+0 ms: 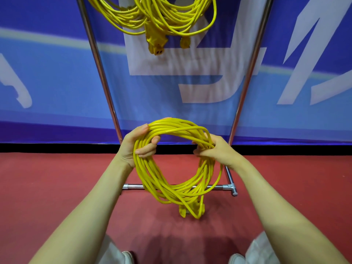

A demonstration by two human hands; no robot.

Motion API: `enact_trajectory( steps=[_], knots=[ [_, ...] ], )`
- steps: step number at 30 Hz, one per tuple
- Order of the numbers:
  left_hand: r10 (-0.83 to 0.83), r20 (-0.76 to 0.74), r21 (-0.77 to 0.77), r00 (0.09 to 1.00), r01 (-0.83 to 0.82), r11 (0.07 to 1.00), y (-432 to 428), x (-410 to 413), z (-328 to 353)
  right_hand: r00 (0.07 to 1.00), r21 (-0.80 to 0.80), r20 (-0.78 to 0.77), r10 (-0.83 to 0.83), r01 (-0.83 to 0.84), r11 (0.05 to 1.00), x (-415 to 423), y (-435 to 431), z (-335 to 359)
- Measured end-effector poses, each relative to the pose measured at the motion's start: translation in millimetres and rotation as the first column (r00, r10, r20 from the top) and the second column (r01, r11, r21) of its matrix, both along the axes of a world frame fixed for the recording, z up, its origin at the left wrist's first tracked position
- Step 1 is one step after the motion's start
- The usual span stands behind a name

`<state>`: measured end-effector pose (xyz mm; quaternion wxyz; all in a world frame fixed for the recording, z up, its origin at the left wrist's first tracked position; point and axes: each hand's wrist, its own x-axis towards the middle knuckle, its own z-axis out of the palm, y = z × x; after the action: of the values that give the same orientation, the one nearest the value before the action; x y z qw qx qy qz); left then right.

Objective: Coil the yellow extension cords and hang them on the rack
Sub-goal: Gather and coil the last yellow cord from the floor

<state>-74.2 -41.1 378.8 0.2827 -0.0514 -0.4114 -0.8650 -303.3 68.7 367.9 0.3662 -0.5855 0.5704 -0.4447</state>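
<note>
A coiled yellow extension cord (pixel 167 180) hangs in the air between both my hands, its plug ends (pixel 190 209) dangling at the bottom. My left hand (pixel 135 143) grips the coil's upper left, fingers curled through the loop. My right hand (pixel 215 149) grips the upper right side of the coil. Higher up, two other coiled yellow cords (pixel 162 16) hang from the top of the metal rack (pixel 99 60), their plugs (pixel 156 42) pointing down. The rack's top bar is out of frame.
The rack's two chrome uprights slope toward a base bar (pixel 226 187) on the red floor (pixel 47 178). A blue banner wall (pixel 47 77) with white lettering stands behind it. My shoes (pixel 129 257) show at the bottom edge.
</note>
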Motion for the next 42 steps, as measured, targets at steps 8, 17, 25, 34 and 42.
enact_trajectory(
  steps=[8,17,25,34,42],
  knots=[
    [0.094,0.47,-0.159,0.878,-0.02,0.987,-14.2,20.4,-24.3,0.987,0.011,-0.005,-0.162,0.162,0.987,-17.6,-4.1,11.0],
    [0.215,0.708,-0.284,0.673,-0.008,0.959,-10.4,17.0,-35.3,0.973,-0.004,-0.12,-0.195,0.196,0.981,-15.9,-11.2,6.5],
    [0.603,0.5,-0.73,0.621,-0.071,0.679,9.6,-5.5,-5.6,0.905,0.067,-0.421,-0.061,0.098,0.993,-10.2,-6.8,3.6],
    [0.832,0.336,-0.927,0.442,0.309,0.211,25.5,-47.4,-14.0,0.948,0.168,-0.319,-0.002,0.059,0.984,6.3,-8.8,-5.5],
    [0.677,0.519,-0.84,0.522,0.168,0.515,33.1,-42.4,-12.7,0.931,0.156,-0.365,0.009,0.051,0.986,8.3,-8.5,-1.6]
  ],
)
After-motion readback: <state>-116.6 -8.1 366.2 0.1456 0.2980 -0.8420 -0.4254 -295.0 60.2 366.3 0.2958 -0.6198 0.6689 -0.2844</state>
